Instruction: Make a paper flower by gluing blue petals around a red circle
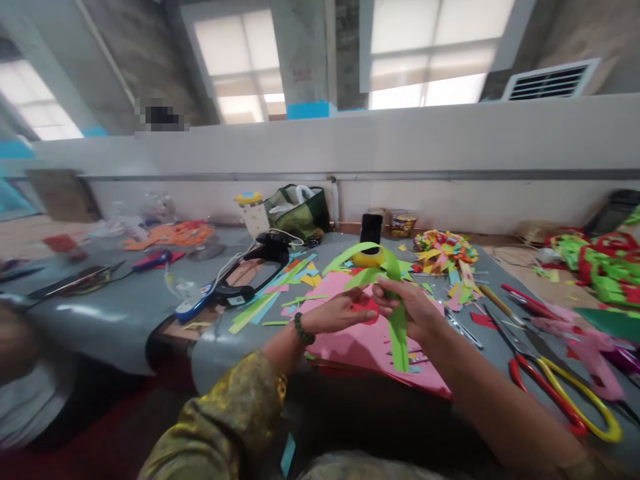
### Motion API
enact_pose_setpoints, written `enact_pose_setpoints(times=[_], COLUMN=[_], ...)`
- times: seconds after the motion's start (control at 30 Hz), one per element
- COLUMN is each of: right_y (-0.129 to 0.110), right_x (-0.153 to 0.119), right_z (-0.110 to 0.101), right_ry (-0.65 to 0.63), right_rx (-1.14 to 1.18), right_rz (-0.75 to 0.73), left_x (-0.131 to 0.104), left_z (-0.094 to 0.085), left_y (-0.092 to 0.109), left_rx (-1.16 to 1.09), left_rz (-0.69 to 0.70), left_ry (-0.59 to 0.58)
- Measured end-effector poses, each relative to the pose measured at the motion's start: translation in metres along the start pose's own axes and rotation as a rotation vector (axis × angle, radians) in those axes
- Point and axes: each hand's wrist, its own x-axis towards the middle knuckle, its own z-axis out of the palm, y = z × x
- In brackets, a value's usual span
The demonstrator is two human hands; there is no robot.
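My right hand [415, 307] pinches a bright green strip [399, 340], which curls up in a loop and hangs down past the fingers. Close by on its left, my left hand [334, 313], with a dark bead bracelet at the wrist, has its fingers closed on the strip's other part; the exact grip is partly hidden. Both hands are above a stack of pink sheets [345, 343] at the table's front edge. Some red material [367, 308] shows between the hands. Behind the loop sits a round yellow object [369, 257] with a dark phone [371, 230] standing at it.
Large scissors [545, 377] with red and yellow handles and a pink glue gun [585, 347] lie at right. Colourful strips form a bunch [447, 252] behind. At left are cut strips [273, 293], a black headband-like device [257, 267] and a green bag [300, 212]. Another person's arm [20, 360] is far left.
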Motion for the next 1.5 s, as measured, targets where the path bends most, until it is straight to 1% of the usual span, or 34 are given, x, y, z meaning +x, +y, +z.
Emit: enact_pose_setpoints(times=[0.03, 0.07, 0.13, 0.2, 0.3, 0.43, 0.5, 0.6, 0.63, 0.67, 0.7, 0.77, 0.83, 0.87, 0.93, 1.03, 1.07, 1.13, 1.2, 1.23, 1.27, 1.3, 1.33, 1.37, 1.4, 1.43, 1.47, 1.5], right_y=[0.002, 0.005, 0.015, 0.026, 0.04, 0.049, 0.049, 0.047, 0.045, 0.043, 0.041, 0.038, 0.035, 0.034, 0.034, 0.039, 0.042, 0.045, 0.043, 0.04, 0.034, 0.026, 0.017, 0.008, -0.002, -0.011, -0.019, -0.026], right_x=[-0.006, -0.012, -0.023, -0.032, -0.039, -0.041, -0.04, -0.039, -0.038, -0.038, -0.036, -0.034, -0.033, -0.033, -0.034, -0.035, -0.035, -0.036, -0.04, -0.042, -0.045, -0.047, -0.048, -0.047, -0.045, -0.04, -0.032, -0.023], right_z=[0.0, 0.0, -0.002, -0.005, -0.011, -0.016, -0.015, -0.01, -0.009, -0.007, -0.006, -0.004, -0.002, 0.0, 0.004, 0.01, 0.011, 0.012, 0.01, 0.008, 0.005, 0.001, -0.004, -0.01, -0.016, -0.022, -0.027, -0.031], right_ry=[-0.008, 0.002, 0.03, 0.037, 0.043, 0.07, 0.049, 0.022, 0.018, 0.004, -0.006, -0.07, -0.121, -0.139, -0.162, -0.185, -0.189, -0.189, -0.208, -0.243, -0.284, -0.309, -0.297, -0.241, -0.148, -0.04, 0.055, 0.119], right_rx=[0.028, 0.064, 0.11, 0.114, 0.085, -0.035, -0.089, -0.148, -0.168, -0.194, -0.213, -0.235, -0.239, -0.239, -0.239, -0.235, -0.23, -0.228, -0.299, -0.403, -0.562, -0.766, -0.991, -1.2, -1.359, -1.452, -1.479, -1.452], right_rz=[0.05, 0.1, 0.197, 0.269, 0.298, 0.282, 0.306, 0.327, 0.321, 0.325, 0.322, 0.353, 0.396, 0.415, 0.449, 0.472, 0.472, 0.456, 0.408, 0.378, 0.342, 0.299, 0.249, 0.192, 0.124, 0.039, -0.058, -0.162], left_x=[0.006, 0.01, 0.018, 0.024, 0.034, 0.052, 0.058, 0.057, 0.054, 0.049, 0.045, 0.036, 0.028, 0.024, 0.017, 0.013, 0.014, 0.017, 0.023, 0.026, 0.028, 0.031, 0.034, 0.037, 0.04, 0.042, 0.045, 0.046], left_z=[0.001, 0.002, 0.008, 0.015, 0.025, 0.03, 0.029, 0.025, 0.022, 0.017, 0.012, 0.0, -0.011, -0.014, -0.018, -0.016, -0.015, -0.012, -0.008, -0.006, -0.004, -0.003, -0.002, -0.002, -0.001, -0.002, -0.001, 0.0], left_y=[-0.005, -0.01, -0.014, -0.015, -0.014, -0.016, -0.017, -0.01, -0.006, -0.001, 0.003, 0.013, 0.023, 0.028, 0.036, 0.043, 0.044, 0.043, 0.038, 0.034, 0.03, 0.025, 0.019, 0.013, 0.007, 0.002, -0.003, -0.008], left_rx=[-0.175, -0.296, -0.437, -0.548, -0.78, -1.003, -1.063, -1.077, -1.068, -1.056, -1.044, -0.999, -0.931, -0.9, -0.844, -0.778, -0.786, -0.851, -0.929, -0.956, -0.975, -0.983, -1.007, -1.027, -1.032, -1.025, -1.01, -1.0], left_rz=[0.06, 0.111, 0.131, 0.07, -0.042, -0.177, -0.246, -0.34, -0.358, -0.354, -0.319, -0.26, -0.249, -0.237, -0.221, -0.253, -0.264, -0.27, -0.252, -0.243, -0.225, -0.244, -0.268, -0.296, -0.332, -0.351, -0.361, -0.352], left_ry=[0.032, 0.036, 0.01, -0.043, -0.086, -0.054, -0.003, 0.094, 0.099, 0.099, 0.105, 0.168, 0.211, 0.215, 0.257, 0.359, 0.373, 0.366, 0.343, 0.338, 0.343, 0.331, 0.323, 0.303, 0.282, 0.263, 0.237, 0.211])
